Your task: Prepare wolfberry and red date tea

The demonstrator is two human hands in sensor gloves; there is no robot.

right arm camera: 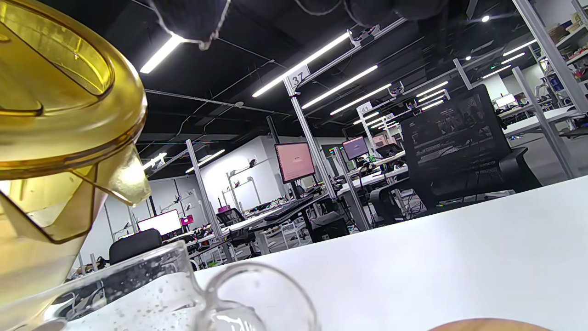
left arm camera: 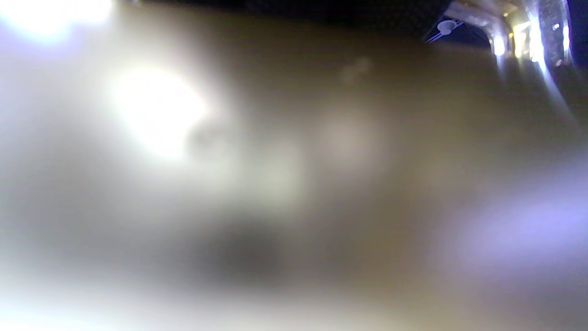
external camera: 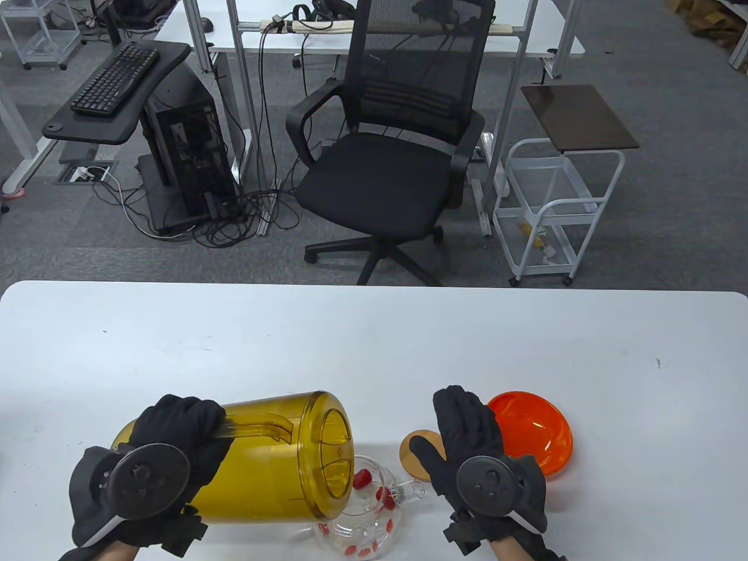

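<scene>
left hand (external camera: 175, 438): fingers wrapped round handle of pitcher (external camera: 263, 461), translucent amber plastic, tipped on its side, mouth at 3 o'clock over teapot
teapot (external camera: 365, 514): clear round glass, red dates (external camera: 362, 479) inside, partly hidden under pitcher, cut off at 6 o'clock edge
right hand (external camera: 467, 444): fingers flat, spread, holding nothing, over round wooden lid (external camera: 416, 453)
orange bowl (external camera: 534, 429): glossy, on white worktop (external camera: 374, 345), 3 o'clock of right hand
left wrist view: blurred, unreadable
</scene>
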